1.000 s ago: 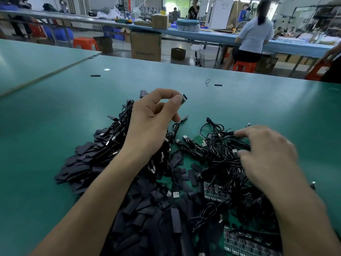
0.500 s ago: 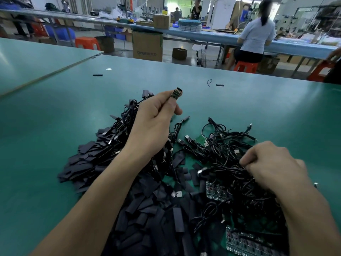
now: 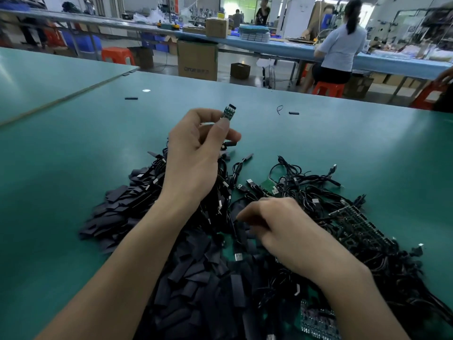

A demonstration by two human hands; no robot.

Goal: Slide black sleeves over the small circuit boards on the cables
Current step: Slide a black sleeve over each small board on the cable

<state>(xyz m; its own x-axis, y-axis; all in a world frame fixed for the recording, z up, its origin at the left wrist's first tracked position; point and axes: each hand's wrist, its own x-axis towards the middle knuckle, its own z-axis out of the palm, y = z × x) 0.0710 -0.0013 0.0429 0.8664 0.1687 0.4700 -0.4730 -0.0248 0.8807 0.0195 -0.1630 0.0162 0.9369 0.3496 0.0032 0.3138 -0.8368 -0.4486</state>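
Note:
My left hand is raised above the green table and pinches a small circuit board between thumb and fingers, the board's end sticking up. Its cable runs down behind the hand into a tangle of black cables. A heap of flat black sleeves lies in front of me. My right hand is low over that heap, fingers curled, tips down among the sleeves. Whether it holds one is hidden.
Panels of joined circuit boards lie at the right and near the bottom, and a green board sits among USB plugs. Two stray sleeves lie farther out. Beyond the table's far edge a person sits at another bench.
My right hand has pulled back from the cable tangle and moved left onto the sleeve heap, fingers curling. My left hand has turned the circuit board more upright.

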